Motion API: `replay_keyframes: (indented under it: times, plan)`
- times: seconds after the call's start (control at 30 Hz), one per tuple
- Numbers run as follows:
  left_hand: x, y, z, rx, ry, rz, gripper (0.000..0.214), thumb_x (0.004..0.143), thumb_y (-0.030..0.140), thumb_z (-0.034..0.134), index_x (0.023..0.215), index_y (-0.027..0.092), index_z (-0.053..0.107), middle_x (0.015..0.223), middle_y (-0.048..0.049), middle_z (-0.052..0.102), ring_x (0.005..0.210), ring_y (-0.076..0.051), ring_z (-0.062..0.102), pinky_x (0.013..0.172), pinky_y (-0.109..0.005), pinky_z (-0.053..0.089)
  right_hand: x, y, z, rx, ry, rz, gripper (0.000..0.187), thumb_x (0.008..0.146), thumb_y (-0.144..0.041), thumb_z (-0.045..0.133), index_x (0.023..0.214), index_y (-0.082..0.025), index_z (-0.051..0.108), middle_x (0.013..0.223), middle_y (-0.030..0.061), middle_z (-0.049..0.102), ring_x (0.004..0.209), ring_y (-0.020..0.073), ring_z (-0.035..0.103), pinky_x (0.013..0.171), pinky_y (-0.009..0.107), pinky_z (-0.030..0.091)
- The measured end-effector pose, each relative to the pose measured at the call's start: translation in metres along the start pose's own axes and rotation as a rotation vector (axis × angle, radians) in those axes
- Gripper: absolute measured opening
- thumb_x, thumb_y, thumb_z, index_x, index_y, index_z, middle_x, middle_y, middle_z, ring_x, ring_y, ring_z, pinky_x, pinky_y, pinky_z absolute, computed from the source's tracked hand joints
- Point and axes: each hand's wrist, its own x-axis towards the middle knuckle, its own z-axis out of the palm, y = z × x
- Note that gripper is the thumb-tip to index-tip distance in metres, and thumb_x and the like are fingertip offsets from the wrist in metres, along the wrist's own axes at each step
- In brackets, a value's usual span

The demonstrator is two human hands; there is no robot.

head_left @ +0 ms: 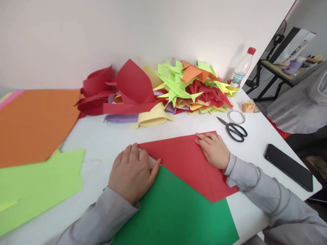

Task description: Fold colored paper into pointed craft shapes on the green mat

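A red sheet of paper (184, 156), folded to a slanting shape, lies partly over a green sheet (176, 207) on the white table. My left hand (133, 170) rests on the red sheet's left corner, its thumb apart from the other fingers, beside a small pale patch. Near the upper right corner, my right hand (213, 148) lies with fingers stretched over the red paper. Both palms face down, so their undersides are hidden. Black-handled scissors (233, 129) and a roll of tape (236, 117) lie beyond my right hand.
Orange paper (35, 126) and lime-green paper (43, 183) lie at left. Red curved paper pieces (134, 83) and a pile of folded paper shapes (178, 81) stand along the wall. A bottle (240, 71), a wrapped snack (248, 106) and a black phone (288, 166) are at right.
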Motion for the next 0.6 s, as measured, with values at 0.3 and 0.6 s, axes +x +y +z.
replay_keyframes:
  times: [0.3, 0.6]
  plan:
    - [0.0014, -0.0004, 0.0, -0.004, -0.02, 0.003, 0.06, 0.088, 0.051, 0.03, 0.095, 0.0, 0.061, 0.119, -0.0351, 0.057, 0.113, -0.045, 0.054, 0.095, -0.052, 0.041, 0.0002, -0.0035, 0.0, -0.017, -0.002, 0.026, 0.033, 0.091, -0.016, 0.041, 0.12, -0.018, 0.058, 0.141, 0.0031, 0.05, 0.113, 0.0261, 0.047, 0.086, 0.042, 0.038]
    - [-0.0018, -0.0018, 0.0037, -0.004, 0.258, 0.155, 0.047, 0.089, 0.04, 0.045, 0.097, -0.001, 0.065, 0.094, -0.0287, 0.069, 0.089, -0.038, 0.065, 0.076, -0.048, 0.05, -0.0002, -0.0036, 0.0005, -0.023, 0.014, 0.025, 0.033, 0.09, -0.016, 0.044, 0.12, -0.019, 0.059, 0.139, 0.0061, 0.052, 0.113, 0.0265, 0.048, 0.086, 0.042, 0.04]
